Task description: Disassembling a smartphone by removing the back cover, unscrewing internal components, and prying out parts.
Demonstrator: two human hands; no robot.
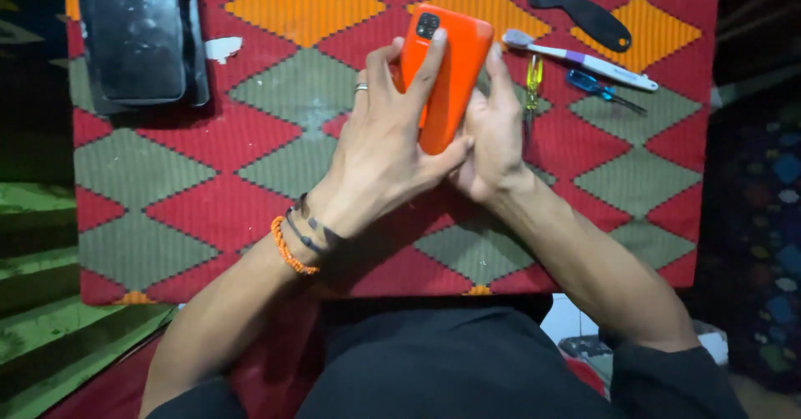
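Over the woven mat (209, 135), I held the orange phone (446, 77).
Left hand (380, 148) and right hand (492, 135) both clasped it; I judged pressing the back cover needed even pressure next.

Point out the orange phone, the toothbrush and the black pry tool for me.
orange phone (446, 85): head view, middle of its back cover, held between both hands.
toothbrush (596, 63): head view, purple-and-white handle, right of the phone.
black pry tool (584, 10): head view, its neck, at the mat's top edge.
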